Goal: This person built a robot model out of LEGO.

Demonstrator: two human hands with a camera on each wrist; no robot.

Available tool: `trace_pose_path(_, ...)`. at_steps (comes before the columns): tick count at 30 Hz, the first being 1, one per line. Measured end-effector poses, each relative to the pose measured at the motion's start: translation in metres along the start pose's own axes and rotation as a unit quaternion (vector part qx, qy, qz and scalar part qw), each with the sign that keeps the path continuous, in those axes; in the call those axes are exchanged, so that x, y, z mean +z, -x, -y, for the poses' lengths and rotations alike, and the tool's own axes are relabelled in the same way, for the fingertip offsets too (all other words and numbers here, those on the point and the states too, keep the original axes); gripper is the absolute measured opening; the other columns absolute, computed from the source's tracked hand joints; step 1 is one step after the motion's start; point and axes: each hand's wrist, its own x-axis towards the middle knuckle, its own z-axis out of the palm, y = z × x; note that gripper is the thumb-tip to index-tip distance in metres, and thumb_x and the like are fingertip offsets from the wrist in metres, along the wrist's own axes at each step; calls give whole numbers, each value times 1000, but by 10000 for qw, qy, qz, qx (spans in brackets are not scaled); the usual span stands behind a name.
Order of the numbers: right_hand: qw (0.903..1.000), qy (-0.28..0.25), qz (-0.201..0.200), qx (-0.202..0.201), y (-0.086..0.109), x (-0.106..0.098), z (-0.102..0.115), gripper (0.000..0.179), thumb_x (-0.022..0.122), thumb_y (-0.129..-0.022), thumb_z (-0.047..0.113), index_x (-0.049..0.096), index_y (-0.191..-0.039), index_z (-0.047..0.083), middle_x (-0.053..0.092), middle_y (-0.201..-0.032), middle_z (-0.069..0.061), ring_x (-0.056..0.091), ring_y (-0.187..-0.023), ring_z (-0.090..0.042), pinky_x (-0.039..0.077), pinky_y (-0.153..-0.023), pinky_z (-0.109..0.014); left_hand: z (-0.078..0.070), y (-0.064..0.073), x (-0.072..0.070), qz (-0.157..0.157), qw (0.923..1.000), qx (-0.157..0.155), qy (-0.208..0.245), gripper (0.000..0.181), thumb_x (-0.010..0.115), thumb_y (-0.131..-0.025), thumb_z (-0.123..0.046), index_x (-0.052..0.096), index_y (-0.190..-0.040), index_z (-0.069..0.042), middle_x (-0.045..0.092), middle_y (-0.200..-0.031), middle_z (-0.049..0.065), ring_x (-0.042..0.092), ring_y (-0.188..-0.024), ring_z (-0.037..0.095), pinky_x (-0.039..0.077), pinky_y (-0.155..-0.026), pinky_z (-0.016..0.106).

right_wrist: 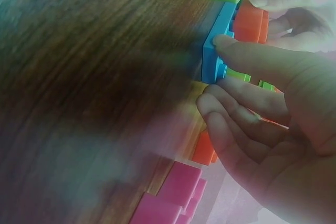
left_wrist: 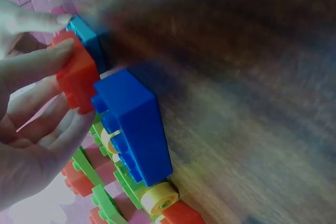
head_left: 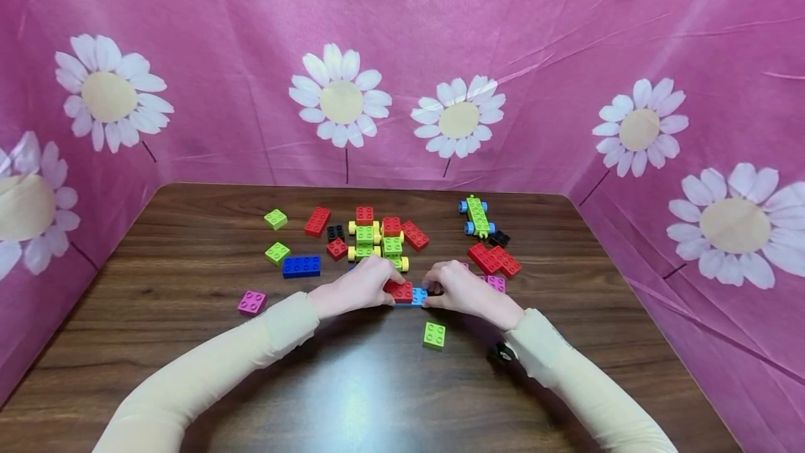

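In the head view, a red brick (head_left: 400,291) sits over the left part of a light blue brick (head_left: 418,296) near the middle of the table. My left hand (head_left: 365,284) pinches the red brick between thumb and fingers. From the other side, my right hand (head_left: 465,292) grips the right end of the light blue brick, its thumb against the near side in the right wrist view. That blue brick (right_wrist: 210,59) lies low over the wood there. A dark blue brick (left_wrist: 136,124) stands close beside the red one in the left wrist view.
Behind the hands stand lime vehicles (head_left: 365,236) with yellow wheels and red bricks on top. A lime wheeled base (head_left: 478,217) with blue wheels is at back right. A lime brick (head_left: 434,335) lies in front, a pink brick (head_left: 252,303) and blue brick (head_left: 302,266) at left.
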Motion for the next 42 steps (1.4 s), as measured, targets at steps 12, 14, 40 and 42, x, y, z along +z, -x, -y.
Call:
trace_pose_path(12,9997,141,137,139,-1,-4,6,22,82,-82,23,74,-94,6,67,-82,-2,52,-70,-4,44,-64,-16,2,4,1,103,9999,-27,4,28,81,-81,-10,76,-107,0,77,-106,11,70,-90,14,57,-76,27)
trace_pose_path(14,9997,154,114,118,-1,-4,6,22,82,-82,23,74,-93,6,67,-82,-2,51,-70,-4,44,-64,-16,2,4,1,91,9999,10,-60,27,81,-80,-9,76,-105,0,77,-102,10,64,-80,9,52,-68,23)
trace_pose_path(40,9999,70,41,102,0,-1,5,24,82,-81,21,74,-94,4,69,-84,-4,55,-70,-5,46,-63,-14,-5,8,8,-105,9975,158,-685,23,76,-83,-6,75,-106,-1,72,-88,9,62,-78,14,52,-68,25)
trace_pose_path(42,9999,106,21,81,-1,0,5,23,83,-80,22,74,-93,4,68,-83,-3,55,-70,-5,46,-62,-14,-4,8,8,-102,9980,75,-619,26,78,-83,-9,75,-107,-2,73,-91,9,63,-79,15,52,-68,26)
